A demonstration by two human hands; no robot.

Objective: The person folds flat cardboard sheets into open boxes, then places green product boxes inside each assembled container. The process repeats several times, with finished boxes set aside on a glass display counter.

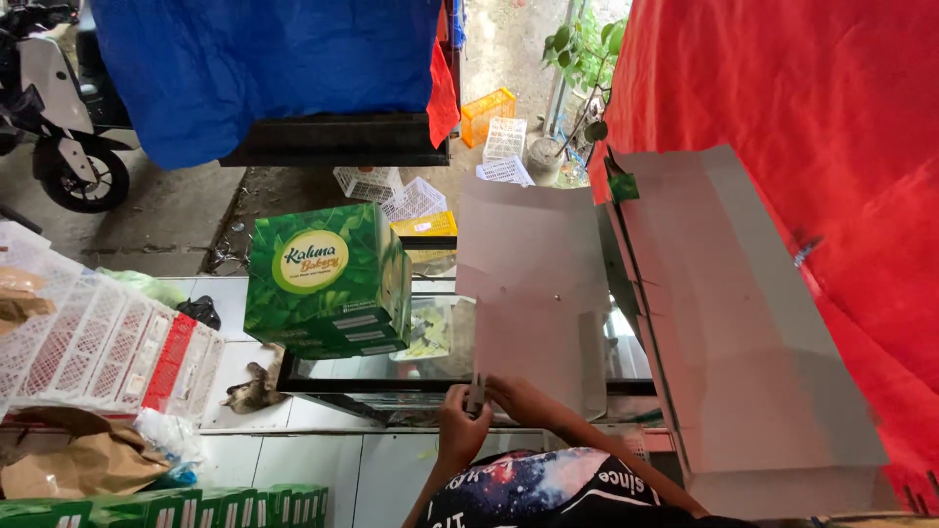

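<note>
Both sets of fingers are pinched together on the lower edge of a flat, unfolded grey cardboard sheet, the left hand and right hand almost touching as they fold a small flap. The sheet stands over a glass-topped counter. Just to its left on the counter sits a stack of finished green boxes. A tall pile of flat grey sheets leans at the right, against red cloth. White plastic crates lie far left.

Matt grey cardboard sheet, glossy green printed box
</note>
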